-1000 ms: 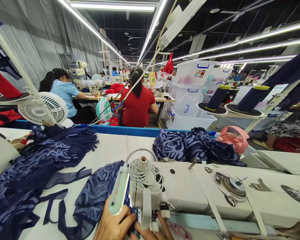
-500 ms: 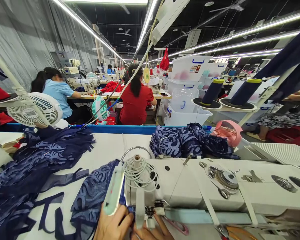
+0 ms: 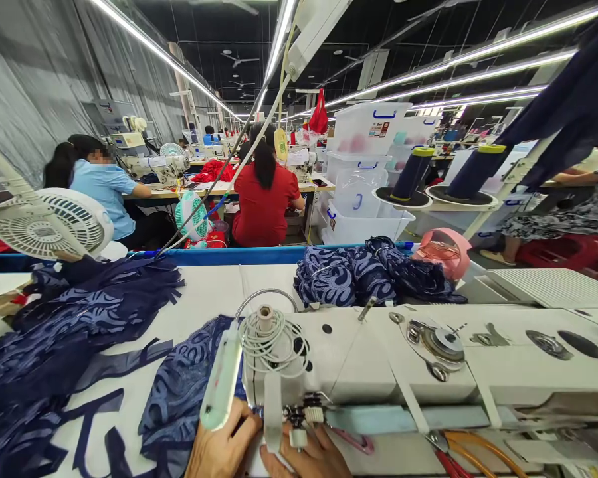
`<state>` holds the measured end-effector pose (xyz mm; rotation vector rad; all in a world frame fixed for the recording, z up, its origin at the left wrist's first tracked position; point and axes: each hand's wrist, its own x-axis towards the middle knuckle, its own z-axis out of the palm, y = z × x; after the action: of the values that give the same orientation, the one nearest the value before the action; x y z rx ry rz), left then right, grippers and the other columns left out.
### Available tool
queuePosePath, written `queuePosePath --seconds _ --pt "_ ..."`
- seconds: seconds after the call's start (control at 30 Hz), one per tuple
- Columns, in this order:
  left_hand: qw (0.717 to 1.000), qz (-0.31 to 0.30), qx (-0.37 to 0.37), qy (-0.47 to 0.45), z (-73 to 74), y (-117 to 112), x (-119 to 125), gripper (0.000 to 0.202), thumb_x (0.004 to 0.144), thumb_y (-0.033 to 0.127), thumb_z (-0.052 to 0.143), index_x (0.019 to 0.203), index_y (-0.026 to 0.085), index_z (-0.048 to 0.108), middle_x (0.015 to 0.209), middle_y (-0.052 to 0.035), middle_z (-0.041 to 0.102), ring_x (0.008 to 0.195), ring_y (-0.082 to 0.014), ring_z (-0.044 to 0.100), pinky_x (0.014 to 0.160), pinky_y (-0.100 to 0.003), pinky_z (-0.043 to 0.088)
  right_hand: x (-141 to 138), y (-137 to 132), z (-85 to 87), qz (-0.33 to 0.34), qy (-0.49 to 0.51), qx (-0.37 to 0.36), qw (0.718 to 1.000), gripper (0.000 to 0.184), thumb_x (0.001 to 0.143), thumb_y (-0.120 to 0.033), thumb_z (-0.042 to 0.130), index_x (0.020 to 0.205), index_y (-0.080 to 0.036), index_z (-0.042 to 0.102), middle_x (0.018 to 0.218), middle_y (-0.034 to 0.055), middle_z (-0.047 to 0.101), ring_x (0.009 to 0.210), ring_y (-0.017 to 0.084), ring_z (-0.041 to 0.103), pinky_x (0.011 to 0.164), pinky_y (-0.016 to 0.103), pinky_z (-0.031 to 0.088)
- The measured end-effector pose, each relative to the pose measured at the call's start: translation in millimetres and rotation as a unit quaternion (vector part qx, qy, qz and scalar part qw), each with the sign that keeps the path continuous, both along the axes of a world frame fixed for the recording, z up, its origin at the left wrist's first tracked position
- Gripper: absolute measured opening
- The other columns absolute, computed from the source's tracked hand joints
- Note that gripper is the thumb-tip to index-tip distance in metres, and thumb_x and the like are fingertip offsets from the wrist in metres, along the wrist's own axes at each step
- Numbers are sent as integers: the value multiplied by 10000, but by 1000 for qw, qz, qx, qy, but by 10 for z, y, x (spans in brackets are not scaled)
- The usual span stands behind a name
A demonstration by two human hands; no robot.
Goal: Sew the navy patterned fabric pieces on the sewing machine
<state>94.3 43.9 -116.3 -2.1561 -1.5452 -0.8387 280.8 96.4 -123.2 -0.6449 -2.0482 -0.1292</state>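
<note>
Both my hands sit at 6 o'clock, under the head of the sewing machine (image 3: 359,362). Left hand (image 3: 222,448) presses on the navy patterned fabric (image 3: 179,392), which runs away toward 10 o'clock across the desk (image 3: 214,292); fingers curled, partly hidden, grip unclear. Right hand (image 3: 311,458) lies flat just right of the needle area, fingers extended, nothing gripped. Left hand is nearer the fabric.

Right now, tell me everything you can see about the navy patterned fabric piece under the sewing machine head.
The navy fabric piece is sheer, with a lighter blue swirl pattern. It lies rumpled on the white table, running under the sewing machine head. The left hand rests on its near edge; the right hand sits beside it at the needle.
</note>
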Motion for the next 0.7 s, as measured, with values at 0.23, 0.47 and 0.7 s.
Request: queuePosePath --seconds 0.23,0.47,0.7 --pt "999 -2 -37 -17 -64 -33 -25 200 942 202 512 992 295 682 836 16 691 791 -169 667 813 -331 478 -108 2 -98 9 65 31 997 284 1084 -288 473 894 -262 682 730 -48 717 603 128 638 945 285 541" --pt "999 -24 -18 -15 -94 8 33 205 969 162 495 944 251 678 815 17 687 734 -149 643 956 -385 459 161 37 -228 63 -150 22 986 130 997 -247 584 1036 -320 684 876 -45 715 775 163 639 950 338 513" --pt "994 -42 38 95 98 -46 159 303 1002 70 402 1015 156 692 997 -48 745 1019 -232 657 1214 -651 150 243 169 139 57 -191 -59 978 183 911 -131 544 973 -227 687 984 51 671 862 211 634 665 290 493"
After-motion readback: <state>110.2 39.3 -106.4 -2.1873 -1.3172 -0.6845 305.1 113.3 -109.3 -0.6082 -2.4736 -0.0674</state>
